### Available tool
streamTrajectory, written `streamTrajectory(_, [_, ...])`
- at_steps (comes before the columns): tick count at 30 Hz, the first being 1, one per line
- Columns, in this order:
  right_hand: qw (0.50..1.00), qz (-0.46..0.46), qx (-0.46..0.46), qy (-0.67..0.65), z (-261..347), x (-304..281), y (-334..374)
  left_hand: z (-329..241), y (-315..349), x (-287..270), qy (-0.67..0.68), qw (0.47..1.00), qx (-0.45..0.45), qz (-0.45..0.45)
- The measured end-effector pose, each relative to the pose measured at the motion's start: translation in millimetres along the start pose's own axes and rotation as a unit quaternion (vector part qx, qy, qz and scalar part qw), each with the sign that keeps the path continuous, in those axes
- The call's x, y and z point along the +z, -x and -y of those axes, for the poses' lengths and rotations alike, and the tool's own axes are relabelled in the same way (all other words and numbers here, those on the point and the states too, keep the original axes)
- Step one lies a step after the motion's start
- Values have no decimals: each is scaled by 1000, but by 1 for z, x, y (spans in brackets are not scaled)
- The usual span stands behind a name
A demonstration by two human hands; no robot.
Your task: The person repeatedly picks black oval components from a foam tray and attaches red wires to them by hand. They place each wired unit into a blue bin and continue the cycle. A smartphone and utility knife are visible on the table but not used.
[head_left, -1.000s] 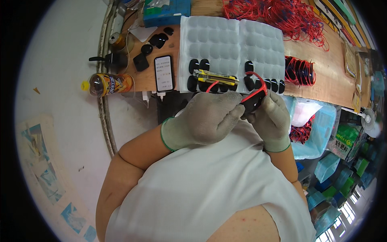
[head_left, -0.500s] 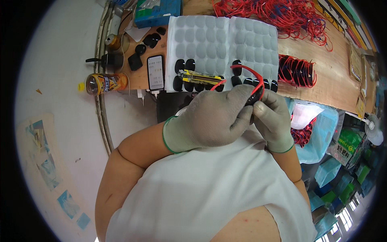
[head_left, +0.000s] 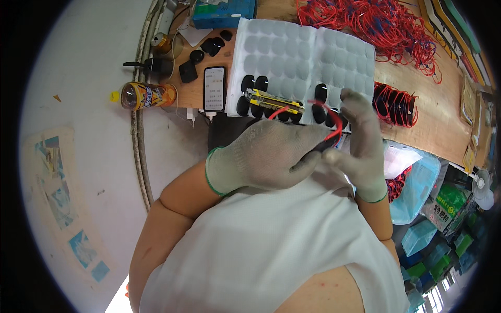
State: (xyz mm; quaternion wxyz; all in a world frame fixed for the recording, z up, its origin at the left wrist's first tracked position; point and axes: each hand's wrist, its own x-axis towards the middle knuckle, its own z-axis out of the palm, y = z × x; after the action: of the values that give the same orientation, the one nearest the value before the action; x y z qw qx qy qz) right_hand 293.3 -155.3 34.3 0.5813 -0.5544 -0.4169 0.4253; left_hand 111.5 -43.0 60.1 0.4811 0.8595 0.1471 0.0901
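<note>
My left hand, in a grey glove with a green cuff, is closed on a pair of sunglasses. One curved red arm of the glasses arches above my fingers; the dark front is mostly hidden. My gloved right hand has its fingers spread upward, its thumb tip close to the glasses. Whether the thumb touches them I cannot tell. Just beyond lies a white tray with rows of oval pockets. Black lenses sit in its near rows, and a yellow and metal cutter-like tool lies across some of them.
A tangled heap of red frames lies at the back right, a neater row of them nearer. Left of the tray are a phone, loose black pieces and a drink bottle. A blue bin stands at right.
My right hand has let go of the sunglasses, its fingers opening and lifting away. My left hand still holds them. The whole view has shifted slightly.
</note>
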Motion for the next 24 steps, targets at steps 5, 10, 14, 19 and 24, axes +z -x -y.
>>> streamTrajectory(5, [973,213,4,90,-4,-7,-2,42,11,-20,114,993,13,3])
streamTrajectory(10, [982,102,78,141,4,11,13,163,22,-44,-47,911,-292,-287])
streamTrajectory(14, [987,41,109,106,-3,22,19,179,24,-32,-126,894,-387,-186])
streamTrajectory(19, [993,14,53,109,-18,31,22,191,2,-20,-148,872,-450,-119])
streamTrajectory(24, [988,18,35,148,-23,24,20,200,3,-26,-134,879,-440,-125])
